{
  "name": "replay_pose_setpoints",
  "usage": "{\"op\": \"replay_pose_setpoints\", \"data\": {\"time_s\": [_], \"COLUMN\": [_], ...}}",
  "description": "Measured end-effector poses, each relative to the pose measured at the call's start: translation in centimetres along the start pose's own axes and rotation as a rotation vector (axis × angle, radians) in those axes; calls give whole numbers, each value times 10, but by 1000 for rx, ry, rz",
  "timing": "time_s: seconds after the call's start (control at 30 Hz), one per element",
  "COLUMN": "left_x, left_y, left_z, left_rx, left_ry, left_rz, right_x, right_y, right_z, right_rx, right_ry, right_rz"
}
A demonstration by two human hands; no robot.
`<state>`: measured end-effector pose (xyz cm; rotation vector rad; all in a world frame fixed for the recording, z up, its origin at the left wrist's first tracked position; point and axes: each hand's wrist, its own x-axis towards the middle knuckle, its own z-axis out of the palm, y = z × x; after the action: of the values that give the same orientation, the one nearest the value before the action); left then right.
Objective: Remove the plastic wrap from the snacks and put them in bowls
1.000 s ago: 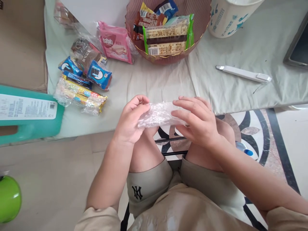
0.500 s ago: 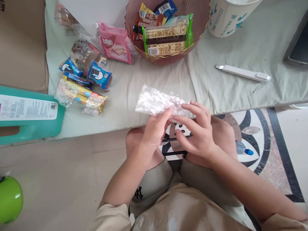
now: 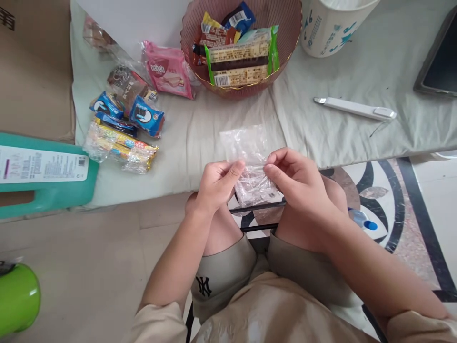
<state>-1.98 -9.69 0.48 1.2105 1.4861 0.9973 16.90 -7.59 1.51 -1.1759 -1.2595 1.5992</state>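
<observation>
Since half a second ago, the wrapper [image 3: 254, 183] has swung to point toward the bowl [image 3: 288, 44], and the right hand [image 3: 300, 181] has closed in. It sits on the bowl's near side, well apart. Left hand [image 3: 217, 186] and right each pinch one side of the clear film, thumb against bent fingers, almost no gap. I'd keep both pinches light and level, so it stays flat. Snacks [image 3: 119, 125] lie left of the bowl.
</observation>
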Motion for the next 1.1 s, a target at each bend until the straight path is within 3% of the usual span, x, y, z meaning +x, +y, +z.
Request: {"op": "replay_pose_setpoints", "data": {"time_s": [0.1, 0.23, 0.3, 0.4, 0.57, 0.73, 0.8, 0.9, 1.03, 1.1], "left_x": [3, 12, 20, 34, 53, 66, 71, 76, 86, 99], "left_y": [9, 24, 27, 25, 18, 32, 39, 52, 83, 106], "left_z": [0, -6, -9, -10, -4, 0, 0, 4, 19, 27], "left_rx": [-2, -1, -16, -34, -125, -282, -311, -238, 74, 150], "left_ry": [51, -62, -74, -25, 65, 25, -32, -86, 16, 84], "left_rz": [20, 60, 77, 75, 52, 39, 0, -27, 120, 234], "right_x": [5, 23, 33, 50, 71, 83, 88, 92, 96, 101], "right_y": [0, -19, -31, -39, -22, -12, -12, -12, -6, -1], "right_z": [0, 4, 6, 6, -3, -14, -18, -25, -36, -43], "right_rx": [97, 67, -31, -138, -73, 153, 197, 81, -21, -34], "right_ry": [38, -185, -236, -212, -238, -285, -255, -146, 32, 194], "right_rz": [26, 105, 61, -95, -149, -213, -244, -334, -462, -514]}}
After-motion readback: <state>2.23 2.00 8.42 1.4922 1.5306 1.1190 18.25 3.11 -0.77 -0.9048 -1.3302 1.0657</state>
